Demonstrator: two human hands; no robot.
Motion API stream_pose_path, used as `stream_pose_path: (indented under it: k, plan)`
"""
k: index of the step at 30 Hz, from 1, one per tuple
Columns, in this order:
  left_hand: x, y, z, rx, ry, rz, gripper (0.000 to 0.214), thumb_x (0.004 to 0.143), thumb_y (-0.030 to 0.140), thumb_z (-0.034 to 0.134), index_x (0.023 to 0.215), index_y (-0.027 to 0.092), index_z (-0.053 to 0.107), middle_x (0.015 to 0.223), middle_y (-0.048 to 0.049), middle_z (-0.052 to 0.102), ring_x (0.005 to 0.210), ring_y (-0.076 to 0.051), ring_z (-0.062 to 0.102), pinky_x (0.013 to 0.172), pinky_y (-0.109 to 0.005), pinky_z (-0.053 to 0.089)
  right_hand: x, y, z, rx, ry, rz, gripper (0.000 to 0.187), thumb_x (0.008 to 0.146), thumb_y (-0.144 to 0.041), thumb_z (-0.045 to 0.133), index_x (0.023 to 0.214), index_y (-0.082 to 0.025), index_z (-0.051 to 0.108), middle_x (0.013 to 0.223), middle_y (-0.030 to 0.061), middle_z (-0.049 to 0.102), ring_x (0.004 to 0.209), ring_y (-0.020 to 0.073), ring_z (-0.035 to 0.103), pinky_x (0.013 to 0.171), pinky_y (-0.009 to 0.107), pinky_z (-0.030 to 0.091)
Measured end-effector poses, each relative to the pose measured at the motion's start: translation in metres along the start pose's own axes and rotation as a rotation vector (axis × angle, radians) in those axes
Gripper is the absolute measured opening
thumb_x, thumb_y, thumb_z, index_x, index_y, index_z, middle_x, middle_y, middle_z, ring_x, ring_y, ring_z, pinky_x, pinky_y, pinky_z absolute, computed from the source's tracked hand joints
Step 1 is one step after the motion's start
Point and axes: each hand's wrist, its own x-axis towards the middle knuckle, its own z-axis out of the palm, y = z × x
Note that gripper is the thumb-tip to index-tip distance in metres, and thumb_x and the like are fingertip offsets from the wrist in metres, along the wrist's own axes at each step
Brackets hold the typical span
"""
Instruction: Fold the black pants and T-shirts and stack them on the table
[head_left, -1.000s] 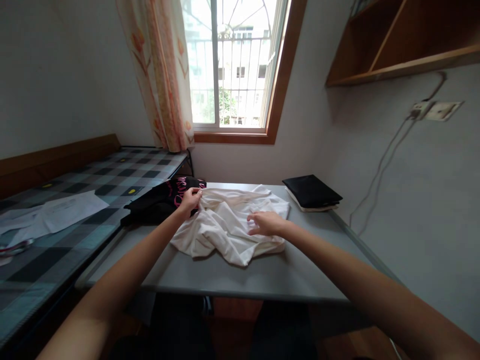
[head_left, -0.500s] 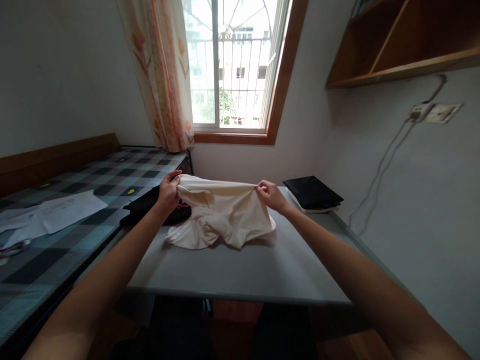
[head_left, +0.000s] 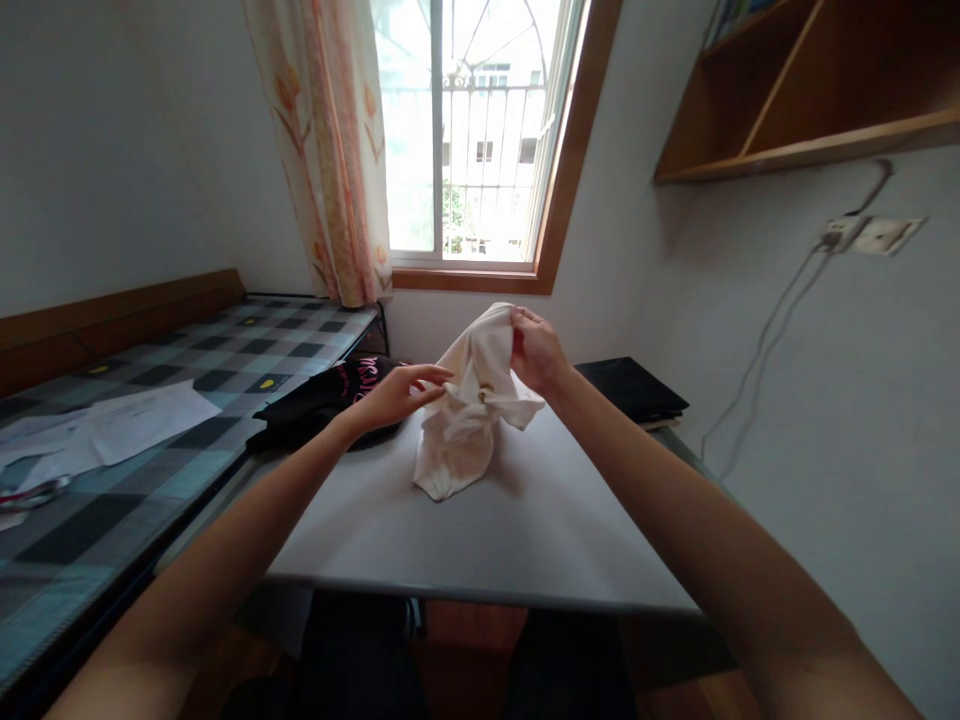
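A cream cloth (head_left: pixel 457 440) hangs bunched and folded above the grey table, its lower end at or near the tabletop. The exact kind of cloth item cannot be made out. My right hand (head_left: pixel 538 350) pinches its raised top edge, with the fingers closed on the fabric. At the cloth's left side, my left hand (head_left: pixel 397 393) has its fingers stretched out and a gap before the thumb. Its fingertips are at the fabric; whether they press on it is unclear.
The grey table (head_left: pixel 360 530) has a black cloth item with pink lettering (head_left: pixel 322 400) at back left. A black flat folder (head_left: pixel 630 388) lies at back right. Left stands a bed with a checked cover (head_left: pixel 292 345) and papers (head_left: pixel 142 425). A wooden shelf (head_left: pixel 795 150) juts from the right wall.
The cloth was stretched wide between both hands; now it hangs gathered from my right hand, which has risen. My left hand has let go of its corner and moved right.
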Motion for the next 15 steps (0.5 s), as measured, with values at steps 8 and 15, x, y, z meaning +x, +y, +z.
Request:
stream_pose_path:
  k: [8, 15]
  plan:
    - [0.002, 0.020, 0.027, -0.486, -0.207, -0.006, 0.108, 0.067, 0.036, 0.083, 0.155, 0.027, 0.021, 0.141, -0.0166, 0.051, 0.118, -0.030, 0.059, 0.096, -0.040, 0.049, 0.003, -0.015, 0.026, 0.180, 0.015, -0.025, 0.026, 0.082, -0.042, 0.070, 0.078, -0.024, 0.053, 0.060, -0.0070, 0.051, 0.058, 0.0094, 0.054, 0.055, 0.021, 0.045]
    - [-0.011, 0.028, 0.009, -0.327, -0.116, -0.173, 0.055, 0.080, 0.058, 0.066, 0.113, 0.013, 0.070, 0.106, -0.0103, 0.071, 0.096, -0.025, 0.066, 0.081, -0.033, 0.054, 0.017, -0.028, 0.004, 0.223, 0.093, -0.261, 0.024, 0.086, -0.038, 0.066, 0.077, -0.026, 0.047, 0.067, -0.0074, 0.052, 0.064, 0.0094, 0.056, 0.058, 0.022, 0.045]
